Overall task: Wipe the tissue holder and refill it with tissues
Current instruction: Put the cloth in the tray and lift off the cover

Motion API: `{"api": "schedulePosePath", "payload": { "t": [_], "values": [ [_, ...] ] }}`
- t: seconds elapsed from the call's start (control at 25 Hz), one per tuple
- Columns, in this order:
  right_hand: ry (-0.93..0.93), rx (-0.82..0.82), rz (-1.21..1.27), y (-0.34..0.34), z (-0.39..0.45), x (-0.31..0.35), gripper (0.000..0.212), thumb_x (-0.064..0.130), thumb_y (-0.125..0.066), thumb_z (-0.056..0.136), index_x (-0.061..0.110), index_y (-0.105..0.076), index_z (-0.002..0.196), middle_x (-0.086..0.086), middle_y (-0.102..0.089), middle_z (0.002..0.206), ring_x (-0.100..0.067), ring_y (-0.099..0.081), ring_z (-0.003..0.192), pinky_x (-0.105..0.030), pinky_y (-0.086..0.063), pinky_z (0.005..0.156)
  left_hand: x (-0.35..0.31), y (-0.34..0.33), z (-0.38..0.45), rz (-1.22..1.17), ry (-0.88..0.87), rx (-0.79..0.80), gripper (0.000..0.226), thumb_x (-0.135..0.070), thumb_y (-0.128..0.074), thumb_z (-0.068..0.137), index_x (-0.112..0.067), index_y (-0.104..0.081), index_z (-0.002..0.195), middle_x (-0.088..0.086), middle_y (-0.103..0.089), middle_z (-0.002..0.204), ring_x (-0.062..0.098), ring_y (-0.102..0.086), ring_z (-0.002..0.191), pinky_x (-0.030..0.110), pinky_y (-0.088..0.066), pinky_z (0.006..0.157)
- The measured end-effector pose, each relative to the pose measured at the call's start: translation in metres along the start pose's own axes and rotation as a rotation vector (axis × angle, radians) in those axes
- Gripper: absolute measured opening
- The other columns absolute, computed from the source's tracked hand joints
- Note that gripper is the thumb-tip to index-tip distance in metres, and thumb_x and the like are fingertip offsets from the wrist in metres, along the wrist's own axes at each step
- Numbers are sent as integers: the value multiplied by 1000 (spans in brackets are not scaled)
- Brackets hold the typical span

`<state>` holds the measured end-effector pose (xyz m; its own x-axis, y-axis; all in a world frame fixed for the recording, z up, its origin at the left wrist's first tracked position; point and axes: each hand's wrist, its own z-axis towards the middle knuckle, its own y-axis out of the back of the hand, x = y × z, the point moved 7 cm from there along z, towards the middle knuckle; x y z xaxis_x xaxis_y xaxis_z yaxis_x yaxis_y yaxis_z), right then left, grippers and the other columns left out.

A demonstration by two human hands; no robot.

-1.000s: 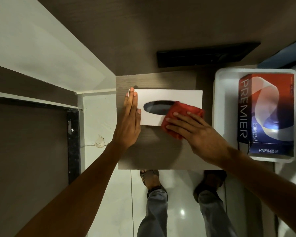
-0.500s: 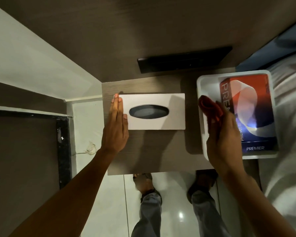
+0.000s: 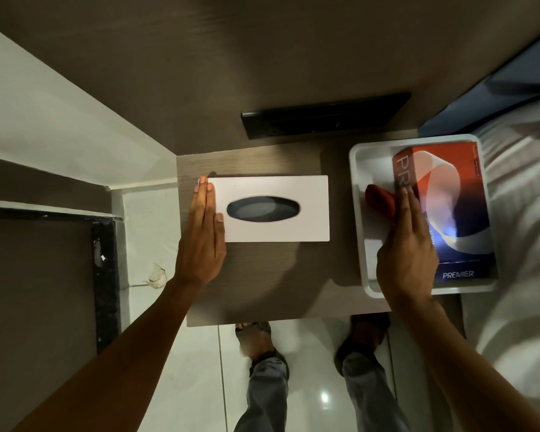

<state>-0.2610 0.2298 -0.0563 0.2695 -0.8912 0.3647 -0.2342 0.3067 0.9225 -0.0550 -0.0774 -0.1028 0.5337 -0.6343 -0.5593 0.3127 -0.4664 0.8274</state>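
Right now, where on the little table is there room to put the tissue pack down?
Bare wood shows in front of the white tissue holder, toward the table's near edge, and in a narrower strip between holder and white tray. The tray is crowded: the Premier tissue pack, red cloth and right hand. The left hand flanks the holder's left end.

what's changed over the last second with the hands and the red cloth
The right hand lifted the red cloth off the tissue holder and carried it right into the white tray, beside the Premier tissue box. The left hand stayed flat on the holder's left end; the holder stayed put.
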Motion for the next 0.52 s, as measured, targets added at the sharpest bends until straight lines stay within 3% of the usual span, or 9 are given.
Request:
{"api": "schedulePosePath", "payload": {
  "t": [0.08, 0.16, 0.28, 0.36, 0.44, 0.52],
  "values": [
    [78, -26, -17, -4, -4, -6, 78, -13, -56, 93, 15, -32, 161, -8, -37, 166, -33, -35, 153, -56, -42, 116, 0, -1, 0, -2, -5, -4, 61, -41, -26, 113, -12, -21, 167, 4, -15, 177, 23, -17, 164, 49, -29, 130],
    [167, 85, -72, -19, -17, -9, 80, -17, -59, 87, 10, -37, 158, -10, -36, 165, -31, -27, 156, -58, -35, 121, -1, 0, -1, 4, -10, -8, 63, -44, -24, 113, -12, -21, 167, 3, -15, 177, 23, -17, 164, 49, -28, 130],
    [254, 252, -153, -37, -30, -11, 75, -11, -60, 89, 5, -35, 158, -13, -27, 168, -34, -17, 158, -58, -27, 125, 0, -1, 0, 2, -16, -9, 63, -45, -23, 113, -12, -22, 166, 4, -16, 177, 22, -17, 164, 50, -28, 130],
    [219, 353, -110, -40, -27, -12, 73, -5, -56, 94, 8, -29, 160, -9, -20, 171, -29, -10, 160, -54, -21, 128, 0, 0, 2, -6, -16, -10, 62, -42, -26, 113, -10, -22, 166, 5, -17, 177, 23, -18, 164, 50, -28, 130],
    [108, 411, 30, -33, -20, -8, 71, -3, -54, 95, 9, -30, 161, -7, -22, 171, -28, -14, 160, -52, -23, 128, -2, 1, 1, -34, -12, -7, 61, -39, -28, 113, -10, -22, 166, 5, -16, 177, 21, -17, 164, 48, -28, 130],
    [21, 304, 166, -14, -11, 4, 69, -2, -55, 95, 14, -38, 159, -6, -34, 167, -29, -32, 154, -48, -33, 123, -4, 1, -2, -69, -9, 2, 60, -36, -32, 113, -11, -20, 167, 2, -13, 178, 18, -16, 164, 47, -29, 130]
  ]
}}
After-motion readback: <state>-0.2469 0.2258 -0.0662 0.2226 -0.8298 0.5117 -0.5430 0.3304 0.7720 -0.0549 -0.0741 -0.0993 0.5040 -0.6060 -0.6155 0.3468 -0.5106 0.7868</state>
